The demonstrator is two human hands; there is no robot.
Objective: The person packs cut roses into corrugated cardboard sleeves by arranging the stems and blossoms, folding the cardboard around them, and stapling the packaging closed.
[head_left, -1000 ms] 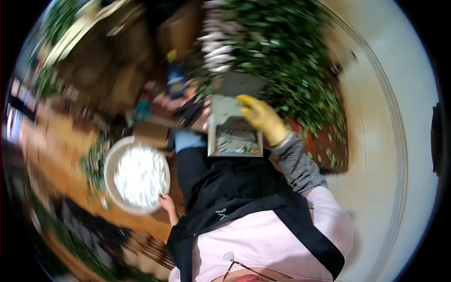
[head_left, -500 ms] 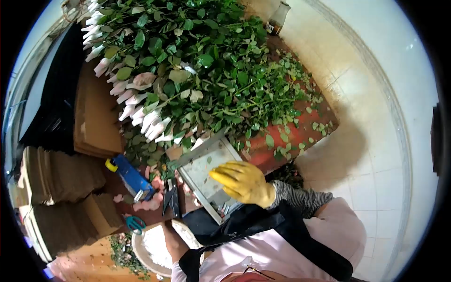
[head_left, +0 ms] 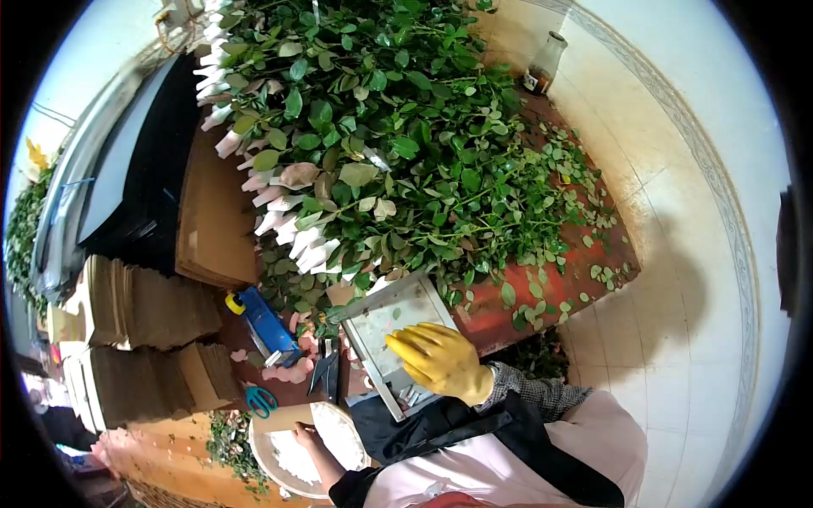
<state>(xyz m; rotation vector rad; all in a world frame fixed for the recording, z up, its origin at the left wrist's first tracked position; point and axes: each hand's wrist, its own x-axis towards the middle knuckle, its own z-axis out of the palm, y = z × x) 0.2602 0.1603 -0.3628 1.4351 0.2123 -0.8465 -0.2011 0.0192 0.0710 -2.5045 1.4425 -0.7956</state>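
Now left hand (head_left: 306, 435) (bare) nearer the cardboard (head_left: 279, 417)

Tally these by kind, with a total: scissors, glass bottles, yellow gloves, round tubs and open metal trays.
Scissors: 1
Glass bottle: 1
Yellow glove: 1
Round tub: 1
Open metal tray: 1
Total: 5

A clear glass bottle with dark contents (head_left: 544, 64) stands near one edge of the red bench (head_left: 491, 311); cream tiles with a grey patterned border (head_left: 631, 339) flank the bench.
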